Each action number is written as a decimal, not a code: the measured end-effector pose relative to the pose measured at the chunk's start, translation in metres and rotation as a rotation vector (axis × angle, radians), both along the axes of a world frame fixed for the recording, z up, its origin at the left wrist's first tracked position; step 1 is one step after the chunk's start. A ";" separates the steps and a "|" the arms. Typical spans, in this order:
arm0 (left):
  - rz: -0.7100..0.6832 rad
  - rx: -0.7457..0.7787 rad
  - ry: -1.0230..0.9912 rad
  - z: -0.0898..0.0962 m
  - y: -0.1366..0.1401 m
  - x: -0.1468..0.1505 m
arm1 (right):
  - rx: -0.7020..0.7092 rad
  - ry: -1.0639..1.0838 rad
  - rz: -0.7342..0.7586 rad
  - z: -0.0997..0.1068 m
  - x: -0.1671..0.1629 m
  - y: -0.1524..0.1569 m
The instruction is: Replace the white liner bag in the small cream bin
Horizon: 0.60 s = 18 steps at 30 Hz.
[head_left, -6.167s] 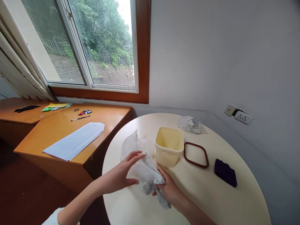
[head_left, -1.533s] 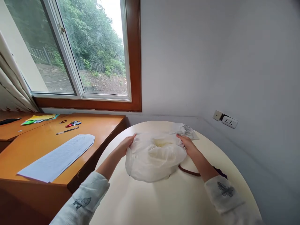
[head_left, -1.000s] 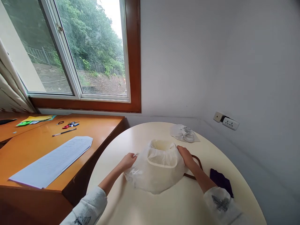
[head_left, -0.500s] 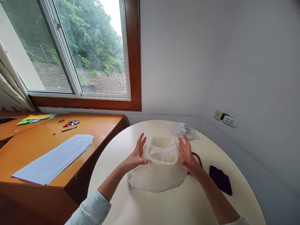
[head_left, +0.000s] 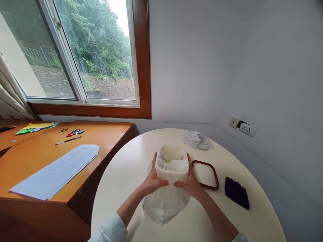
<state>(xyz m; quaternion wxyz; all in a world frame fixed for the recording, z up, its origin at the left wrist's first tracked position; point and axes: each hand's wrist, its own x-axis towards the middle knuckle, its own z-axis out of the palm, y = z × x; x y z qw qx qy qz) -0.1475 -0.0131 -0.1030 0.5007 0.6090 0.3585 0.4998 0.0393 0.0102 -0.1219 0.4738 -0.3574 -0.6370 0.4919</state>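
A cream bin [head_left: 172, 175] with rounded corners stands on the round table in front of me. A thin white plastic bag [head_left: 166, 203] lines its mouth, folds over the rim and spreads loosely down the near side. My left hand [head_left: 153, 178] is wrapped round the bin's left side, thumb across the front over the bag. From the right, my right hand [head_left: 189, 178] grips it the same way, the two thumbs nearly meeting. Beside the right hand lies a brown rounded-square ring [head_left: 216, 179], flat on the table. The lower part of the bin is hidden by the bag.
A crumpled clear plastic piece [head_left: 199, 140] lies at the back of the round table [head_left: 113, 188]. To the right is a folded dark purple cloth [head_left: 237, 192]. The orange desk [head_left: 111, 137] at left carries papers [head_left: 58, 171], a pen [head_left: 68, 140] and keys [head_left: 75, 132].
Both hands have closed in from beside the bin onto its sides. The bag is gathered under the thumbs, its loose part hanging nearer me. The brown ring now shows fully.
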 end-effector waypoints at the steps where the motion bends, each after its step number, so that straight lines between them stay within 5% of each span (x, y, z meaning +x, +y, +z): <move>1: 0.011 0.024 0.021 -0.004 0.001 -0.001 | 0.012 -0.015 -0.011 -0.003 0.000 0.000; 12: 0.052 0.029 0.500 -0.024 0.002 -0.023 | 0.066 -0.135 0.008 -0.016 0.007 0.002; 18: 0.029 0.115 0.529 0.022 -0.008 -0.050 | 0.036 -0.017 0.125 0.004 0.028 0.003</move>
